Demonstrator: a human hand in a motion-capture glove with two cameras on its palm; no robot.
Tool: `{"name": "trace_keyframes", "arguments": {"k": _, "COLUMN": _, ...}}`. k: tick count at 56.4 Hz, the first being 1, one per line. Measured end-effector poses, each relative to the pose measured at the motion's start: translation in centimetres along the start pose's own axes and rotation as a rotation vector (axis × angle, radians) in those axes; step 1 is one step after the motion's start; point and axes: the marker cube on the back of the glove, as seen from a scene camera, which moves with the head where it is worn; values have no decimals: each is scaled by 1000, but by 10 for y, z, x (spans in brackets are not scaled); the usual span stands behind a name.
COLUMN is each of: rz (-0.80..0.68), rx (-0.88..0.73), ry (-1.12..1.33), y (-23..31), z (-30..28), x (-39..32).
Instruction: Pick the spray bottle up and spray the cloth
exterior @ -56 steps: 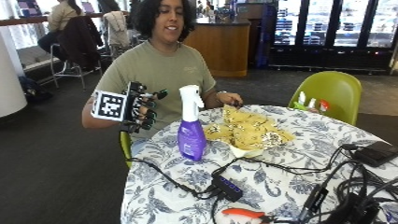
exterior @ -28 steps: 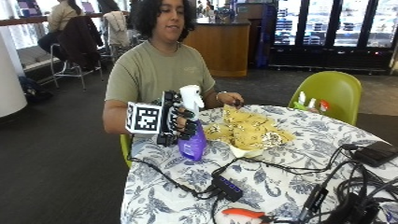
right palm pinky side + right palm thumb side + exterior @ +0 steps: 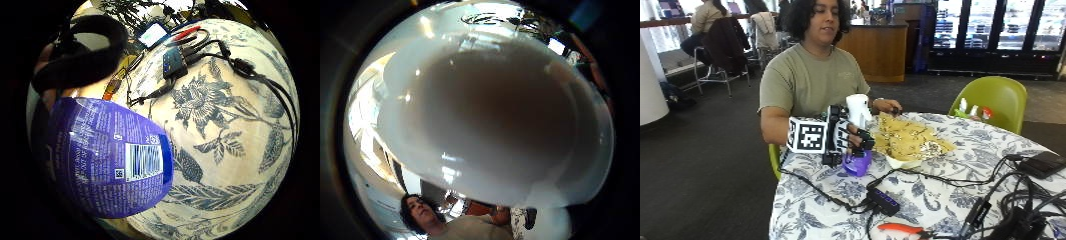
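Note:
A purple spray bottle with a white trigger head is at the near left part of the floral table. My gloved right hand grips its neck, fingers curled round it below the head. The bottle leans a little; I cannot tell if its base touches the table. The yellow patterned cloth lies crumpled just right of the bottle. A bare left hand rests at the cloth's far edge. The purple body with a barcode and the white head sit close to the palm.
A black USB hub and cables lie in front of the bottle, with orange-handled pliers nearer the front edge. A black device sits at the right. A green chair stands behind the table.
The gloved hand moved right from beside the standing bottle, reached it, and now has its fingers wrapped round the neck. The bottle has tipped slightly from upright.

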Motion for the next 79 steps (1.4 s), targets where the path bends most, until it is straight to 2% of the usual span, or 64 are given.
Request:
{"name": "trace_keyframes", "arguments": {"k": 9, "rz": -2, "rx": -15, "ry": -44, "y": -8, "z": -1, "x": -7}}
{"name": "trace_keyframes", "arguments": {"k": 21, "rz": -142, "rx": -75, "ry": -186, "y": -7, "z": -30, "x": -61}}
{"name": "trace_keyframes", "arguments": {"k": 29, "rz": -201, "rx": -148, "ry": -142, "y": -11, "z": -56, "x": -118}}
{"name": "trace_keyframes", "arguments": {"k": 37, "rz": -191, "rx": -270, "ry": -36, "y": -13, "z": -63, "x": -159}}
{"name": "trace_keyframes", "arguments": {"k": 41, "rz": -137, "rx": -350, "ry": 42, "y": -13, "z": -58, "x": -173}}
{"name": "trace_keyframes", "arguments": {"k": 48, "rz": 42, "rx": -534, "ry": 262, "y": -13, "z": -37, "x": -177}}
{"name": "trace_keyframes", "arguments": {"k": 59, "rz": 275, "rx": -897, "ry": 578, "y": -1, "z": 19, "x": -137}}
{"name": "trace_keyframes", "arguments": {"k": 71, "rz": 444, "rx": -1065, "ry": 900, "y": 27, "z": 82, "x": -68}}
{"name": "trace_keyframes", "arguments": {"k": 79, "rz": 501, "rx": -1127, "ry": 959, "y": 36, "z": 104, "x": -46}}
